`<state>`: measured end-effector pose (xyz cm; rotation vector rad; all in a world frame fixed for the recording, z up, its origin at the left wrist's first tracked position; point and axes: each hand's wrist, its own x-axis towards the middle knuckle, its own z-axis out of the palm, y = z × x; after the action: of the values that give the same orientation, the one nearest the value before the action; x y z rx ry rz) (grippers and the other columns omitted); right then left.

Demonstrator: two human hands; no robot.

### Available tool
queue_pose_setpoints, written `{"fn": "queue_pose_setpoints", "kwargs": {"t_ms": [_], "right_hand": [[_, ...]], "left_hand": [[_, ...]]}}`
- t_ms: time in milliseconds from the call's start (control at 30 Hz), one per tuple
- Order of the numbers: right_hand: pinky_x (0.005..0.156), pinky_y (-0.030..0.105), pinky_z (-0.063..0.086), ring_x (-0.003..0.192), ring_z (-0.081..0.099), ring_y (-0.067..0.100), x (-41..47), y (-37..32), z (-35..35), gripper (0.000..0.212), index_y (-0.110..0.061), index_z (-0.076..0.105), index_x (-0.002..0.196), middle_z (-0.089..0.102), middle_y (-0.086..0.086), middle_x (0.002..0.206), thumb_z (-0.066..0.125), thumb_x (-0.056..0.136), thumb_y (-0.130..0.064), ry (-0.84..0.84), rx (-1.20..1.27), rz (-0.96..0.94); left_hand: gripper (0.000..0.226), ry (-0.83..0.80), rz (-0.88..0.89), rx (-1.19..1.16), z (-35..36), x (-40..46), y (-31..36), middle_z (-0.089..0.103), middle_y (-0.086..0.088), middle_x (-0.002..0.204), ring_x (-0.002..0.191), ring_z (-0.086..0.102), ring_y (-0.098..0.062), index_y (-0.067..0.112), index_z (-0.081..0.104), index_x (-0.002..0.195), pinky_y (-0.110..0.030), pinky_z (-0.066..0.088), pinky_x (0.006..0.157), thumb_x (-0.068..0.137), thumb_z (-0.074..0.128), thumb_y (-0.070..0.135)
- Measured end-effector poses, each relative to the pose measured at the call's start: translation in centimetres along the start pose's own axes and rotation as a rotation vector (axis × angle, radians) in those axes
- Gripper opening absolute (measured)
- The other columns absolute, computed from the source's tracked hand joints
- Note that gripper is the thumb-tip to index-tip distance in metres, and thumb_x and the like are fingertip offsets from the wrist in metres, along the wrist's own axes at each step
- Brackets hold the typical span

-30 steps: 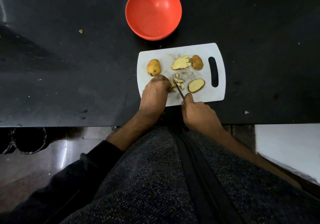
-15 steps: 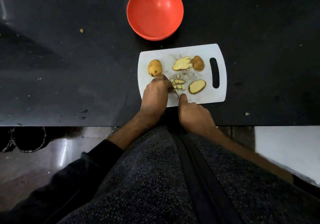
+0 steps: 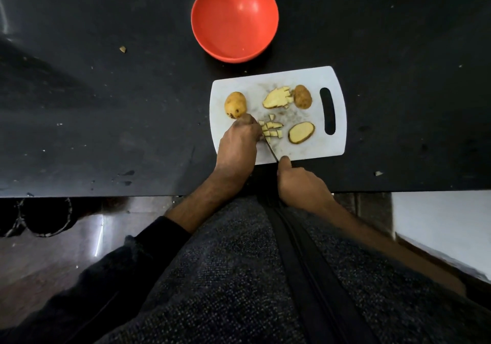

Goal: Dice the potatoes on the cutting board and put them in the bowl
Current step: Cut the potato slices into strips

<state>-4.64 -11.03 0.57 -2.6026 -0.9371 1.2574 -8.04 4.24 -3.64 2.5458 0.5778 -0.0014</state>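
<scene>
Right now, the diced pieces point(image 3: 271, 131) sit as a small cluster of pale yellow cubes a little left of the middle of the white cutting board point(image 3: 318, 147). Above them, toward the board's upper edge, lies a partly cut slab point(image 3: 275, 98) with a fringe of strips on its right side, touching a skin-up potato half point(image 3: 303, 96). A flat oval slice point(image 3: 301, 132), pale with a brown rim, lies just right of the cubes. A whole potato point(image 3: 235, 104), yellow-brown with dark spots, sits at the board's left end.

Your left hand point(image 3: 237, 144) rests knuckles-up just left of the cubes, fingers bent down onto the board. They hide whatever is under them, so you cannot tell if they pinch a piece. Your right hand point(image 3: 303, 184) clasps the knife point(image 3: 271, 152) at the board's lower edge, one finger stretched toward the blade, which slants up between both hands to the cubes.

The red bowl point(image 3: 198, 32) stands on the black counter point(image 3: 106, 104) above the board, apart from it.
</scene>
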Motion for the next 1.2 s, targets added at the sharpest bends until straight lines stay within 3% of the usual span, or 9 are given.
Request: {"fn": "queue_pose_setpoints", "kwargs": {"t_ms": [200,367,567,633,800,967,1100,1200], "right_hand": [[0.063,0.040,0.037,0.089,0.063,0.042,-1.2,1.0,0.0,0.015,-0.010,0.035,0.112,0.063,0.019,0.098,0.031,0.105,-0.022,0.033,-0.069,0.001],[0.061,0.039,0.035,0.068,0.049,0.035,-1.8,1.5,-1.0,0.015,-0.017,0.029,0.103,0.048,0.005,0.074,0.028,0.105,-0.032,0.160,0.009,-0.022],[0.057,0.038,0.032,0.052,0.034,0.020,-1.6,2.1,-1.1,0.016,-0.018,0.030,0.098,0.040,-0.002,0.064,0.030,0.105,-0.033,0.237,0.072,-0.020],[0.059,0.038,0.034,0.057,0.038,0.025,-1.6,2.4,-1.0,0.016,-0.018,0.030,0.099,0.039,-0.002,0.066,0.031,0.105,-0.033,0.218,0.074,-0.006],[0.057,0.036,0.032,0.061,0.039,0.026,-1.5,2.5,-0.7,0.014,-0.020,0.028,0.100,0.035,-0.003,0.066,0.031,0.105,-0.033,0.232,0.012,-0.037],[0.057,0.036,0.031,0.067,0.053,0.033,-1.4,2.8,-0.7,0.017,-0.015,0.034,0.107,0.039,-0.001,0.068,0.031,0.104,-0.032,0.244,-0.054,-0.072],[0.057,0.036,0.032,0.077,0.063,0.039,-2.2,3.1,-0.6,0.024,-0.013,0.038,0.112,0.061,0.011,0.081,0.029,0.105,-0.034,0.241,-0.117,-0.075],[0.057,0.035,0.033,0.072,0.059,0.036,-3.1,3.4,-0.8,0.023,-0.015,0.038,0.110,0.052,0.005,0.075,0.028,0.105,-0.035,0.225,-0.123,-0.062]], "left_hand": [[0.011,-0.021,0.034,0.076,0.0,-0.1,0.0,0.060,-0.011,0.095,0.080,0.062,-0.032,0.002,0.068,0.085,-0.045,0.051,0.059,0.081,0.061,-0.006],[0.019,-0.016,0.036,0.079,-0.4,-0.5,0.2,0.062,-0.011,0.105,0.089,0.063,-0.033,0.003,0.069,0.096,-0.047,0.054,0.066,0.085,0.056,-0.004],[0.008,0.074,0.091,0.105,-0.7,-0.5,1.4,0.060,-0.010,0.099,0.088,0.060,-0.032,0.003,0.069,0.093,-0.039,0.047,0.052,0.089,0.063,0.005],[0.006,0.110,0.120,0.095,-0.7,-0.3,1.9,0.059,-0.011,0.097,0.086,0.060,-0.032,0.003,0.069,0.092,-0.039,0.048,0.051,0.087,0.068,0.007],[0.041,0.050,0.197,0.115,-0.3,-0.2,2.8,0.057,-0.011,0.107,0.097,0.058,-0.031,0.009,0.069,0.111,-0.039,0.049,0.067,0.073,0.082,0.005],[0.017,0.049,0.287,0.166,0.2,0.0,1.9,0.057,-0.010,0.108,0.095,0.052,-0.030,0.014,0.079,0.095,-0.040,0.045,0.070,0.078,0.078,0.012],[0.012,0.054,0.259,0.164,0.7,0.1,1.1,0.056,-0.010,0.104,0.093,0.051,-0.030,0.011,0.078,0.089,-0.035,0.040,0.070,0.077,0.077,0.013],[0.012,0.056,0.246,0.145,0.8,0.1,0.9,0.057,-0.010,0.101,0.092,0.054,-0.032,0.010,0.078,0.088,-0.038,0.046,0.070,0.077,0.078,0.011]]}}
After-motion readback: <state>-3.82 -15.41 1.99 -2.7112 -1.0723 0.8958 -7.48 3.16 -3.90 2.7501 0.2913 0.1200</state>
